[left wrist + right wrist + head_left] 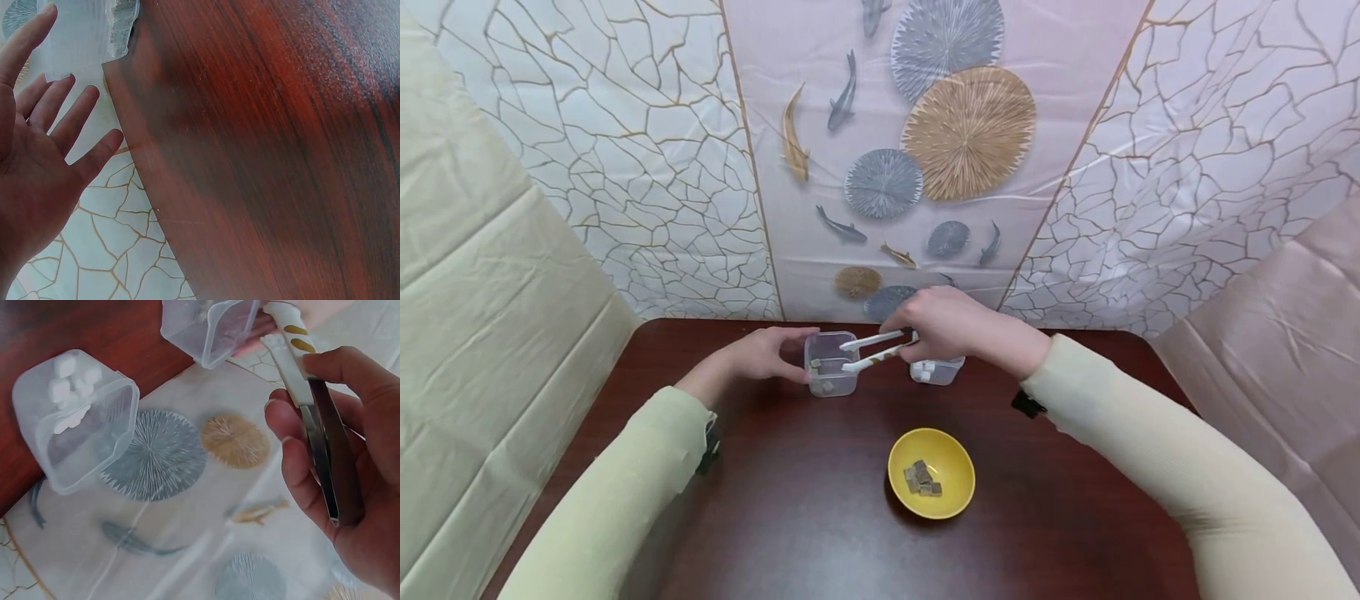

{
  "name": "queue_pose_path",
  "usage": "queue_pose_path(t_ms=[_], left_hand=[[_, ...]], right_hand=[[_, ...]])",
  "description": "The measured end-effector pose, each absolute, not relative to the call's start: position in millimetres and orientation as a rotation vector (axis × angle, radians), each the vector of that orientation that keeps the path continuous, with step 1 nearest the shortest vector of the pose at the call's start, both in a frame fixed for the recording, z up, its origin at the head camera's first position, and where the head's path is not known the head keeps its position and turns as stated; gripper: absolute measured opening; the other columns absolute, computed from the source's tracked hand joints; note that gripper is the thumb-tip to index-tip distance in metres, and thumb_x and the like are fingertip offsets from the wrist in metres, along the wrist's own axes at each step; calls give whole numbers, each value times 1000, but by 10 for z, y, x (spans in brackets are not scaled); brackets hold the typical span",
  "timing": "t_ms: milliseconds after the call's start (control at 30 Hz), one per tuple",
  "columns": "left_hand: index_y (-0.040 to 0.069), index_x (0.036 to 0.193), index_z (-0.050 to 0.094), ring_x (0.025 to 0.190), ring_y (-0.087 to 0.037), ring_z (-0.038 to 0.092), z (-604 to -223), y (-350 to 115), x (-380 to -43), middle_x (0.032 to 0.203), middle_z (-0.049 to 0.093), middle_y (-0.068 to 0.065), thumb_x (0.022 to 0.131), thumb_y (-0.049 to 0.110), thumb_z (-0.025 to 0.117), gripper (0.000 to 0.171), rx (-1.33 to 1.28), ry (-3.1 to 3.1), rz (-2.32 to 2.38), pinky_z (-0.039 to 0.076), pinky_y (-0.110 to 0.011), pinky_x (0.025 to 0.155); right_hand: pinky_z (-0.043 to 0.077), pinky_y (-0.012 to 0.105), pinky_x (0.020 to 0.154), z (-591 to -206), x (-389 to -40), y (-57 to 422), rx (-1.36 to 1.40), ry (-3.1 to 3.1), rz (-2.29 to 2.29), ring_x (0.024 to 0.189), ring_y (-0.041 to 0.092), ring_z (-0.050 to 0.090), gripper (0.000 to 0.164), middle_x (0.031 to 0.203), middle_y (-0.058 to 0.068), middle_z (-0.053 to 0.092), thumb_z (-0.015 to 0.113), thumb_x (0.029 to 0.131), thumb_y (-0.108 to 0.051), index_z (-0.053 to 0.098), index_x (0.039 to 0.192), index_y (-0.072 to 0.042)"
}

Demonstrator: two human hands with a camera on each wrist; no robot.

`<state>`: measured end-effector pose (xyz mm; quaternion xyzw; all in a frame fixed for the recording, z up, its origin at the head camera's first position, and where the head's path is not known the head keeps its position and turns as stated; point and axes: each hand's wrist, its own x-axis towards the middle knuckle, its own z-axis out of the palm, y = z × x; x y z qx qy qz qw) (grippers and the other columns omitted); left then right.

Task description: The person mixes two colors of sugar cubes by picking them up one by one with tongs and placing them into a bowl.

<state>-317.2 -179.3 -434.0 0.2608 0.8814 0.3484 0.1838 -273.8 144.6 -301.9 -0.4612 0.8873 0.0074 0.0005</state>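
My left hand (763, 354) is at the left side of a clear plastic container (833, 385), its straight fingers and thumb spread along the near and far corners. A few small greyish pieces lie inside that container. Between thumb and fingers, my right hand (951, 321) grips a pair of tongs (325, 437) with metal arms and white, gold-marked ends. The tongs' parted tips reach over the container's right rim, and I see nothing between them. Partly under the right hand stands a second clear container (119, 453) holding several white cubes (72, 381).
A yellow bowl (958, 475) with several brown-grey cubes (922, 479) stands nearer on the dark red-brown table (790, 517). Behind the table's far edge hangs a patterned cloth (820, 250). Pale cloth panels (497, 333) flank both sides.
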Motion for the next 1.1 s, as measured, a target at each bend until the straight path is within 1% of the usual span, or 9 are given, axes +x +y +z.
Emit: queue_pose_path(t_ms=[200, 300, 433, 600, 700, 767, 867, 933, 1100], left_hand=[[8, 164, 42, 146, -36, 52, -4348, -1774, -3178, 155, 58, -18, 91, 25, 87, 88, 751, 2464, 1003, 35, -57, 123], [8, 164, 43, 146, -37, 52, -4352, -1767, -3180, 155, 58, -18, 91, 25, 87, 87, 759, 2469, 998, 36, -58, 123], [9, 164, 44, 146, -35, 52, -4345, -1766, -3173, 156, 58, -16, 91, 25, 87, 87, 751, 2477, 995, 37, -56, 123], [6, 164, 43, 146, -34, 53, -4342, -1776, -3166, 154, 59, -16, 91, 24, 87, 87, 757, 2466, 1010, 38, -55, 122], [7, 164, 43, 145, -33, 54, -4347, -1781, -3169, 154, 60, -16, 90, 25, 88, 88, 760, 2463, 1015, 39, -55, 121], [8, 164, 43, 145, -33, 54, -4351, -1785, -3173, 154, 60, -15, 90, 27, 88, 89, 757, 2463, 1012, 39, -55, 121], [9, 164, 43, 145, -32, 54, -4357, -1796, -3182, 155, 59, -14, 90, 31, 88, 90, 755, 2486, 985, 39, -55, 121], [10, 164, 43, 145, -31, 53, -4358, -1801, -3186, 156, 58, -13, 89, 33, 88, 90, 760, 2504, 964, 39, -54, 121], [11, 164, 45, 146, -30, 53, -4353, -1817, -3183, 156, 58, -12, 89, 35, 88, 90, 788, 2534, 937, 40, -52, 121]], right_hand=[[56, 44, 66, -3129, -2980, 1165, -1418, 2782, 263, 85, 23, 73, 29, 98, -2, 80, 79, 89, -24, 83, 118, -22], [57, 46, 69, -3192, -3074, 1055, -1417, 2781, 346, 84, 25, 73, 23, 92, -2, 79, 80, 87, -26, 84, 110, -21], [58, 46, 75, -3268, -3158, 922, -1410, 2754, 415, 85, 24, 73, 20, 92, -1, 78, 81, 87, -25, 83, 106, -20], [57, 44, 72, -3382, -3224, 779, -1422, 2719, 469, 77, 22, 66, 15, 88, -1, 75, 80, 89, -24, 83, 103, -18], [58, 43, 74, -3440, -3246, 710, -1425, 2710, 505, 79, 22, 67, 16, 90, 1, 75, 81, 91, -25, 83, 104, -17], [60, 42, 81, -3463, -3254, 662, -1411, 2694, 538, 88, 24, 71, 22, 100, 2, 78, 82, 93, -26, 83, 112, -16], [60, 42, 88, -3493, -3252, 589, -1407, 2681, 603, 97, 25, 73, 26, 110, 3, 79, 83, 92, -26, 82, 117, -16], [61, 43, 89, -3514, -3247, 539, -1416, 2675, 655, 98, 26, 74, 25, 110, 3, 79, 84, 91, -26, 82, 115, -17], [62, 43, 84, -3573, -3245, 433, -1445, 2652, 799, 92, 26, 74, 20, 102, 2, 79, 87, 90, -31, 82, 104, -18]])
